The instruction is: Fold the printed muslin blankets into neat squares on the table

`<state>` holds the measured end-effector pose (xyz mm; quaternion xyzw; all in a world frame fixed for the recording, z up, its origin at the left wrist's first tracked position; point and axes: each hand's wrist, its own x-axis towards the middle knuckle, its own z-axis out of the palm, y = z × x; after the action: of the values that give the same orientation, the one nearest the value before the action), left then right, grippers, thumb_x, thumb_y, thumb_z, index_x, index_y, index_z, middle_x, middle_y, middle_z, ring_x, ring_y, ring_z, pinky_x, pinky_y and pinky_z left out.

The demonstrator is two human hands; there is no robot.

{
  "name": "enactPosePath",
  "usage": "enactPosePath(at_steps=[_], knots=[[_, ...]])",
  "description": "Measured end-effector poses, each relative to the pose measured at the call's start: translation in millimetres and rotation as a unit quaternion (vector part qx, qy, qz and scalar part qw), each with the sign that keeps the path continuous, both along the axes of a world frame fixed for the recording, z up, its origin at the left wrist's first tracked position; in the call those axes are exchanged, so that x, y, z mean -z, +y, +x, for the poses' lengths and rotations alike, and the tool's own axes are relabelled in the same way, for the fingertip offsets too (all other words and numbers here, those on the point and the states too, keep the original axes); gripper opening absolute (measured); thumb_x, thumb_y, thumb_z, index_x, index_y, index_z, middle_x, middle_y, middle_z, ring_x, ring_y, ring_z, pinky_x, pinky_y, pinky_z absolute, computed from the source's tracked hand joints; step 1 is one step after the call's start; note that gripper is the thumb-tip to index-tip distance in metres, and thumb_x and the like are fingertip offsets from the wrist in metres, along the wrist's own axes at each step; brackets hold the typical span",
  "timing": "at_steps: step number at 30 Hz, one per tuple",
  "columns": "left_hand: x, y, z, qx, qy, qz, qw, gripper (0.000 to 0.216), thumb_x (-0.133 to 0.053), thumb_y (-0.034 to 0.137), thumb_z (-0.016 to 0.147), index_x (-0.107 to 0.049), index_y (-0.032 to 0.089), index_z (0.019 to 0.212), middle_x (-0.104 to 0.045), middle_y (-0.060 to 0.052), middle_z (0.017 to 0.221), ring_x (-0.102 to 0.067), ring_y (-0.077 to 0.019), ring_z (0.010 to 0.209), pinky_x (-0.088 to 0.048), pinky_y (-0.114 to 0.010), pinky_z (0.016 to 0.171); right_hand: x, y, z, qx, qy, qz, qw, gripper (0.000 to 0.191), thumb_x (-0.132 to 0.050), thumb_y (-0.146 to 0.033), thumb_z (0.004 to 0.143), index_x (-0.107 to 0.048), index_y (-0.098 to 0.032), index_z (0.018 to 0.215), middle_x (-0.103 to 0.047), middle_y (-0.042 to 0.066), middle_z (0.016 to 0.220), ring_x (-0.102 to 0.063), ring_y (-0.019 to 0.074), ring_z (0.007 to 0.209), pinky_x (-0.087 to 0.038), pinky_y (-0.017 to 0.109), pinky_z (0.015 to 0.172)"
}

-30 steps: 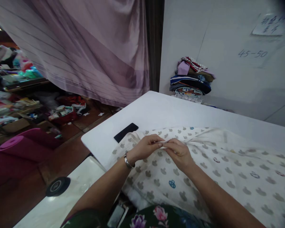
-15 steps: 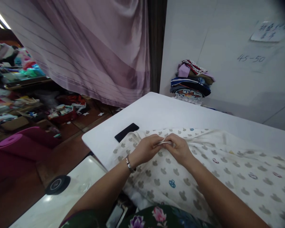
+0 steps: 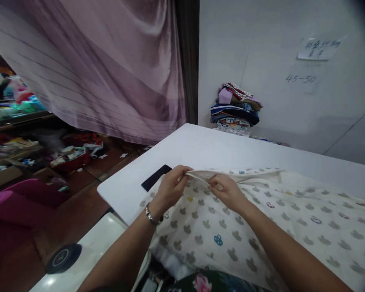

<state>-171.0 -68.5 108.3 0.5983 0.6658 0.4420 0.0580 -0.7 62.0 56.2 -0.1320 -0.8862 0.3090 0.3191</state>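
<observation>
While both hands work near the table's (image 3: 207, 148) left corner, the head view shows the left hand (image 3: 169, 190) and the right hand (image 3: 228, 194) each pinched shut on the raised edge of the printed fabric (image 3: 261, 227). Thumbs press against fingers, and a short stretch of hem is taut between the 2 grips. The cloth's remainder lies spread over the table and down toward the person's lap. A black phone (image 3: 154, 178) lies just beside the left hand, at the cloth's edge. Folded clothes (image 3: 235, 109) are stacked by the wall. The step looks like evening up the hem; the next move calls for 2 firm pinches and level tension.
</observation>
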Motion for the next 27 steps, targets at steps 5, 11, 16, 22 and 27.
enactPosePath(at_steps=[5, 11, 16, 22, 27], knots=[[-3.9, 4, -2, -0.024, -0.027, 0.006, 0.999, 0.018, -0.046, 0.02, 0.083, -0.06, 0.02, 0.094, -0.063, -0.002, 0.091, -0.058, -0.0137, 0.082, -0.045, -0.025, 0.075, 23.4, -5, -3, 0.029, 0.007, 0.048, 0.998, 0.029, -0.06, -0.027, 0.078, -0.056, -0.02, 0.106, -0.057, 0.008, 0.102, -0.05, 0.0222, 0.098, -0.041, 0.036, 0.084], [-9.9, 10, -6, -0.057, -0.023, 0.021, 0.998, 0.02, -0.046, 0.021, 0.081, -0.061, 0.019, 0.095, -0.064, -0.003, 0.092, -0.058, -0.0144, 0.083, -0.045, -0.025, 0.073, 44.6, 4, 1, 0.088, 0.014, 0.047, 0.995, 0.018, -0.047, -0.02, 0.083, -0.062, -0.019, 0.093, -0.061, 0.008, 0.093, -0.055, 0.0217, 0.09, -0.044, 0.037, 0.08], [-9.9, 12, -15, -0.077, -0.021, 0.017, 0.997, 0.021, -0.046, 0.022, 0.081, -0.061, 0.018, 0.094, -0.064, -0.003, 0.091, -0.057, -0.0151, 0.083, -0.045, -0.026, 0.074, 35.3, 12, 29, 0.078, 0.043, 0.005, 0.996, 0.023, -0.042, -0.024, 0.088, -0.06, -0.024, 0.101, -0.064, 0.003, 0.093, -0.059, 0.0175, 0.086, -0.047, 0.03, 0.075], [-9.9, 11, -14, -0.074, -0.029, 0.014, 0.997, 0.021, -0.046, 0.025, 0.081, -0.062, 0.018, 0.094, -0.064, -0.003, 0.088, -0.057, -0.0148, 0.079, -0.045, -0.026, 0.072, 29.6, 21, 35, 0.182, 0.058, -0.016, 0.981, 0.025, -0.049, -0.034, 0.085, -0.059, -0.023, 0.105, -0.064, 0.004, 0.095, -0.06, 0.0193, 0.086, -0.047, 0.031, 0.074], [-12.9, 7, -12, -0.055, -0.022, -0.002, 0.998, 0.018, -0.047, 0.025, 0.081, -0.061, 0.019, 0.092, -0.064, -0.001, 0.085, -0.057, -0.0142, 0.076, -0.046, -0.026, 0.073, 24.6, 32, 28, 0.196, 0.006, -0.044, 0.98, 0.03, -0.051, -0.036, 0.083, -0.058, -0.022, 0.109, -0.06, 0.003, 0.085, -0.057, 0.0167, 0.074, -0.044, 0.028, 0.068]])
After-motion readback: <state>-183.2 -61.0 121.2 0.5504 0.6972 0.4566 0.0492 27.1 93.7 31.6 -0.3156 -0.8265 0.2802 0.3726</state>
